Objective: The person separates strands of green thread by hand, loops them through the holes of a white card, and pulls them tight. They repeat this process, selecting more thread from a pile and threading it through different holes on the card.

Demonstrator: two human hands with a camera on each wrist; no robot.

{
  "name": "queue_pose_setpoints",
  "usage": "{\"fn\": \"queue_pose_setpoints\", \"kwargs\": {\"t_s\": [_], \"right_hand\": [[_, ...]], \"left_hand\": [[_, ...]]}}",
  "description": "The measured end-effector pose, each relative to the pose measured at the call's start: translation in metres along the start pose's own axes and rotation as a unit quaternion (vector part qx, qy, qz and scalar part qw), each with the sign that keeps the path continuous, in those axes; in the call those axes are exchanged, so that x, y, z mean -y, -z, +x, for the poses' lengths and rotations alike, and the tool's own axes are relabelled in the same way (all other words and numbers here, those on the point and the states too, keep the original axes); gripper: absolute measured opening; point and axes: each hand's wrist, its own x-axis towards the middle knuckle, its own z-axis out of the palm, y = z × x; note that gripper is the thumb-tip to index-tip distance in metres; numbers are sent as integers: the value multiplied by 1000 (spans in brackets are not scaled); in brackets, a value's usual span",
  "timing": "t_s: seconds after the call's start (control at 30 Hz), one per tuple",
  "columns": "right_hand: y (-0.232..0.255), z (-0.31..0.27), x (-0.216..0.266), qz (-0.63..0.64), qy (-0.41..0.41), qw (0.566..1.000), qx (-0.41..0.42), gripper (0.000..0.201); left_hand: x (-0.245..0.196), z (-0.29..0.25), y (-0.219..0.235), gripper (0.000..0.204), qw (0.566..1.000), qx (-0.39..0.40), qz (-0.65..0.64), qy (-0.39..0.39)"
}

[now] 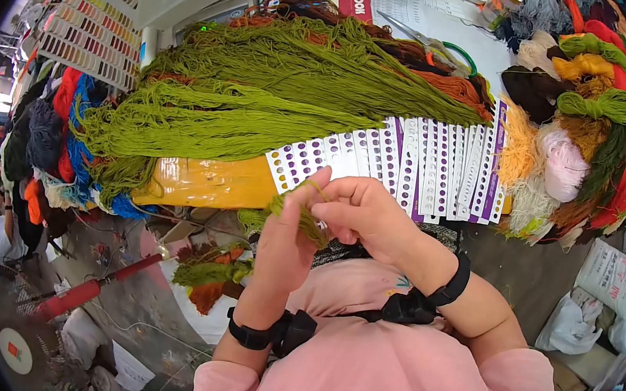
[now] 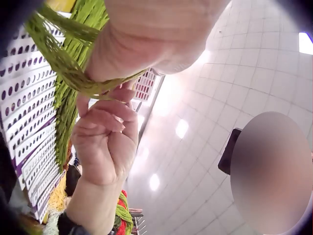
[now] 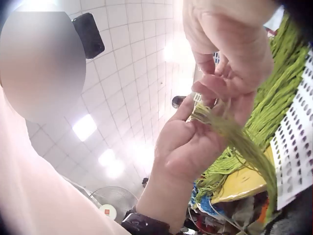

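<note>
Yarn (image 3: 244, 139) is lying across the left hand (image 1: 283, 246), which is holding it; the right hand (image 1: 369, 218) is pinching green strands just beside that grip, and punched cards (image 1: 441, 168) are lying beyond both hands.

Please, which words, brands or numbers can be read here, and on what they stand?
"NOTEBOOK", as it seems, sideways on the red-and-blue notebook.
Characters on the white plastic bag: too blurred to read.
Print on the punched cards, printed sheet and fan hub: too small.
</note>
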Motion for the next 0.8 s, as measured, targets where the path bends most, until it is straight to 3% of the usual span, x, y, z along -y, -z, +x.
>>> {"fn": "queue_pose_setpoints", "kwargs": {"t_s": [0.07,0.2,0.37,0.47,0.57,0.67,0.77,0.8], "right_hand": [[-6,0,2,-45,-18,999,-10,7],[-8,-3,8,22,6,1000,-6,7],[-4,-4,8,140,6,990,-6,7],[4,0,6,167,7,985,38,8],[-9,-3,9,7,23,1000,7,13],[-9,-4,7,-70,13,997,13,13],[-3,-4,12,103,-22,994,27,13],[-3,-3,12,75,-31,997,9,12]], "left_hand": [[2,1,3,57,997,56,53,-1],[-8,-1,-7,49,992,6,-128,-12],[-5,1,2,50,990,12,-141,5],[-4,1,0,51,990,-1,-140,-6],[-6,2,3,51,991,30,-131,-6],[-6,2,4,54,993,37,-108,3],[-6,2,1,56,996,6,-93,0],[-7,2,0,56,996,-6,-90,-4]]}}
